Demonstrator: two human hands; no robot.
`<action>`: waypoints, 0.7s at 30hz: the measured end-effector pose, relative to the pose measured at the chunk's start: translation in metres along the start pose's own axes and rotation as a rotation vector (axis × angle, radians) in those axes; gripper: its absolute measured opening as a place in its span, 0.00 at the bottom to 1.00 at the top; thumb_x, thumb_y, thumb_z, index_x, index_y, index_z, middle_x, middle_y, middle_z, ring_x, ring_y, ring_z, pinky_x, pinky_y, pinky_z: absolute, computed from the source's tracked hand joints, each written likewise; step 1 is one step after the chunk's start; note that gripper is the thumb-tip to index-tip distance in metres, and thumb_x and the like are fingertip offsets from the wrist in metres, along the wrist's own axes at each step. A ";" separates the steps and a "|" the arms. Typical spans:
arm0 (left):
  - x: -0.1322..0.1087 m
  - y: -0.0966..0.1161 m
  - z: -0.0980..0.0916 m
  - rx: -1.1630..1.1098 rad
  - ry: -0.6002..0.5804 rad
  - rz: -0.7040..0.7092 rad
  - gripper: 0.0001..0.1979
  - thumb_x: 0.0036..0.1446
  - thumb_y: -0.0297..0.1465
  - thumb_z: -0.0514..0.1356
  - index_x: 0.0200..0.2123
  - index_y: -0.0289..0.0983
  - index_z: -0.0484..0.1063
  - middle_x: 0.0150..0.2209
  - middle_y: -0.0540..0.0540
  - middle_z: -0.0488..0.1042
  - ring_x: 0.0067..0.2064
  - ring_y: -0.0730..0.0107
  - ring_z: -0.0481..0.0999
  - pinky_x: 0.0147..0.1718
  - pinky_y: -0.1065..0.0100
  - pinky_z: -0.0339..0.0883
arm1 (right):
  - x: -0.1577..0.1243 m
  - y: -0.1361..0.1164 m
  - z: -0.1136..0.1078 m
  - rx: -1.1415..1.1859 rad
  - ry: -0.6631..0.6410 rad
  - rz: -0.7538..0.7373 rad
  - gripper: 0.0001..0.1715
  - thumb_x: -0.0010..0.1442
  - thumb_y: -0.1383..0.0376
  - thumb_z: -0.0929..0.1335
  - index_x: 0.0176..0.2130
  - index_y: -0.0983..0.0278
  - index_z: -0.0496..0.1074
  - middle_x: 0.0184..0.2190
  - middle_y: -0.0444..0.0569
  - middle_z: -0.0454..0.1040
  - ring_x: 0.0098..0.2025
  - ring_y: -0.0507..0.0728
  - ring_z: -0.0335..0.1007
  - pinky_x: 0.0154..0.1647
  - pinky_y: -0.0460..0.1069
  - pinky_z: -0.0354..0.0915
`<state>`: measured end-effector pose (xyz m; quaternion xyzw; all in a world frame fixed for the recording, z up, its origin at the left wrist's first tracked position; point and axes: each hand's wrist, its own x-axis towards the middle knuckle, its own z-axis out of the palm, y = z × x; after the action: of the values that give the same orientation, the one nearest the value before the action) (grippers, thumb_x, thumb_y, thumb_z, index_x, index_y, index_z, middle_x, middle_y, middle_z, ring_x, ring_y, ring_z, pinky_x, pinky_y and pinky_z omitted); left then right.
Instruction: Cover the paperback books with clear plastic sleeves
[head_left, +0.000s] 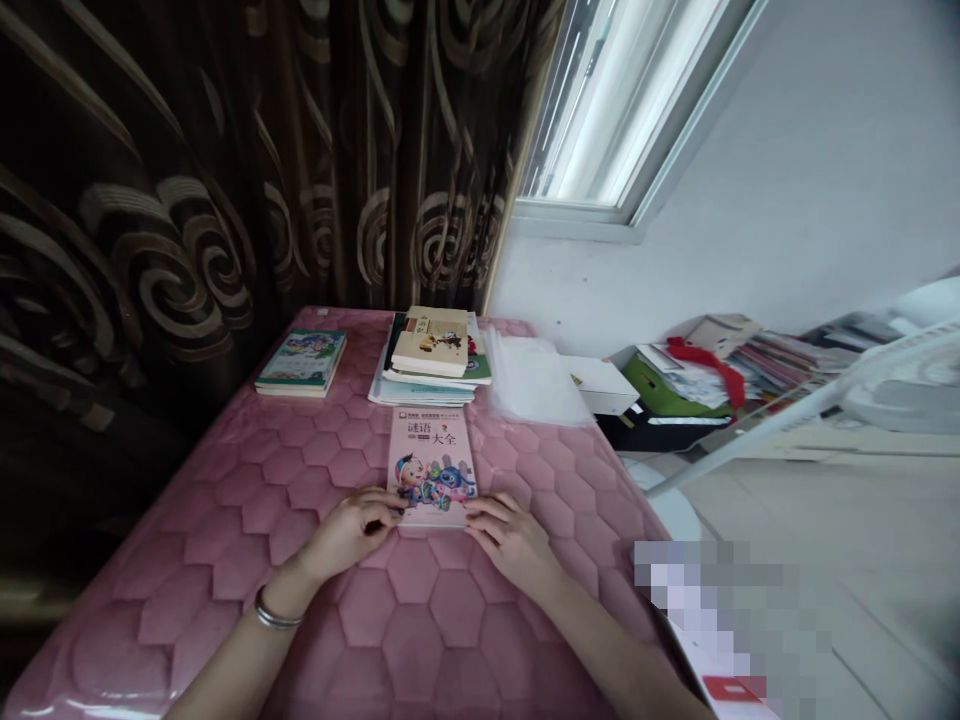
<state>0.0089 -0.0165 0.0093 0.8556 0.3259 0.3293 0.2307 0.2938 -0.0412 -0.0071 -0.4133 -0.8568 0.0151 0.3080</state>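
A pink picture-cover book [433, 462] lies on the padded pink table cover, its front facing up, with two cartoon figures below large dark characters. My left hand [360, 530], with a silver bangle at its wrist, has curled fingers gripping the book's lower left edge. On the opposite side, my right hand [514, 540] holds the lower right edge with its fingertips. Just beyond the book stands a stack of books and booklets [431, 385], topped by a cream-coloured book [431, 345].
A green-covered book [301, 362] lies at the far left of the pink cover [262, 540]. Clear plastic sheets [534, 378] and a white box [600, 384] sit at the back right. A patterned curtain [337, 150] borders the left; a white fan [780, 420] stands right.
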 end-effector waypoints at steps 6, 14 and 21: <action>-0.002 -0.009 0.000 -0.118 -0.021 -0.057 0.07 0.56 0.24 0.58 0.30 0.39 0.74 0.44 0.45 0.79 0.47 0.70 0.76 0.48 0.64 0.70 | -0.004 0.004 -0.005 0.074 -0.032 0.013 0.12 0.62 0.72 0.64 0.37 0.60 0.76 0.42 0.46 0.78 0.44 0.55 0.70 0.46 0.53 0.68; 0.006 0.001 0.001 -0.182 0.099 -0.320 0.07 0.53 0.28 0.60 0.37 0.39 0.74 0.51 0.40 0.72 0.53 0.64 0.72 0.50 0.62 0.68 | 0.006 0.003 -0.015 0.256 -0.057 0.110 0.08 0.61 0.68 0.66 0.31 0.61 0.74 0.46 0.51 0.73 0.47 0.56 0.70 0.48 0.54 0.67; 0.039 -0.004 0.007 -0.074 0.190 -0.926 0.11 0.53 0.35 0.59 0.38 0.36 0.69 0.38 0.42 0.79 0.40 0.62 0.78 0.36 0.66 0.70 | 0.032 0.006 -0.003 0.166 -0.025 0.185 0.12 0.54 0.69 0.72 0.22 0.62 0.69 0.38 0.48 0.74 0.41 0.56 0.70 0.40 0.51 0.66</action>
<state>0.0345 0.0128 0.0184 0.5777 0.6808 0.2801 0.3526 0.2842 -0.0147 0.0101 -0.4636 -0.8145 0.1193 0.3278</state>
